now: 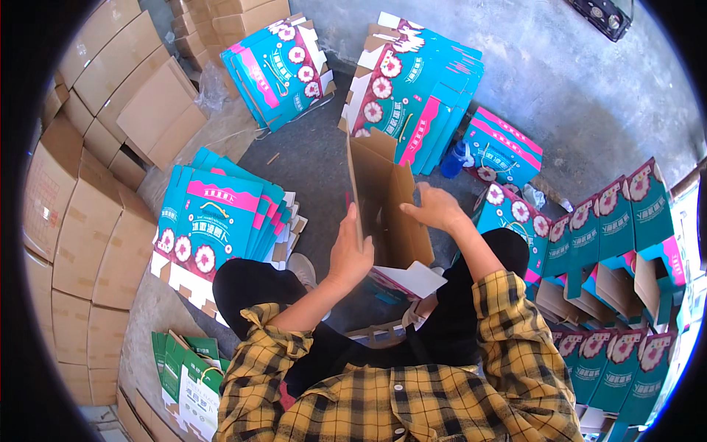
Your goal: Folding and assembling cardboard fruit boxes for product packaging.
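Between my knees stands an open carton (403, 254), brown inside, with its top flaps raised and a white flap folded out at the near side. My left hand (352, 254) holds its left wall, fingers stretched along the outside and the thumb near the edge. Over the top of the right wall, my right hand (437, 209) grips with the thumb toward the inside; its other fingers are partly hidden behind the panel. The carton's printed outer faces are mostly turned away from me.
Flat teal printed cartons are stacked at left (213, 214), far left (280, 70) and far middle (420, 88). A blue bottle (454, 160) stands beside a made-up box (504, 147). Opened teal cartons (615, 221) line the right; brown boxes (88, 228) pile up at left. Green cartons (184, 368) lie near left.
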Tool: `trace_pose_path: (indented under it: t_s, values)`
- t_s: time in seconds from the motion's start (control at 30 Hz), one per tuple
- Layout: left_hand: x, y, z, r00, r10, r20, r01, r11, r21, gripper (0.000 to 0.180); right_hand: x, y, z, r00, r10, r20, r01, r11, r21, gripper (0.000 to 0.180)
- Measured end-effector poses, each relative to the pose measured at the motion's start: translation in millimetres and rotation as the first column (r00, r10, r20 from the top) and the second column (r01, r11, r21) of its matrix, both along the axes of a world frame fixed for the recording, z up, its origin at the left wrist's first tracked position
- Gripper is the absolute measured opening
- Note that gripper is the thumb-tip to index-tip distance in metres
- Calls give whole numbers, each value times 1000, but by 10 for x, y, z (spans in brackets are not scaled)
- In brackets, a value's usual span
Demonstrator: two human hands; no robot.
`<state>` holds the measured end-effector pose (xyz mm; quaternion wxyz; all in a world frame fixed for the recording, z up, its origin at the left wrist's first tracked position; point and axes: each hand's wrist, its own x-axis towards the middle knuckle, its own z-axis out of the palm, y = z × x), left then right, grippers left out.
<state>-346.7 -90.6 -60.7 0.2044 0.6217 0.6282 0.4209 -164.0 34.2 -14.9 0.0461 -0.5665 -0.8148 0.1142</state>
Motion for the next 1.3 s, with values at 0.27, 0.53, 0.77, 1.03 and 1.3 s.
trace_pose_path:
  t_s: [0.27,0.53,0.77,1.03,1.3]
  values:
    - [-187,71,46,930,-67,-363,127,981,146,64,210,763,-251,858,-42,-512,-109,959,-261,29]
    - [-123,249,78,804,-272,-529,284,957,-60,80,222,1082,-416,903,-39,-428,-54,978,-203,29]
    - [-69,400,164,763,-353,-541,389,920,-51,63,313,1276,-507,857,-99,-505,-73,948,-310,31]
    - [-29,406,73,752,-409,-517,423,901,-97,64,319,1117,-385,894,-88,-439,165,976,140,43]
    - [24,443,50,729,-450,-516,432,887,-164,67,69,1227,-322,861,280,425,-429,847,313,14]
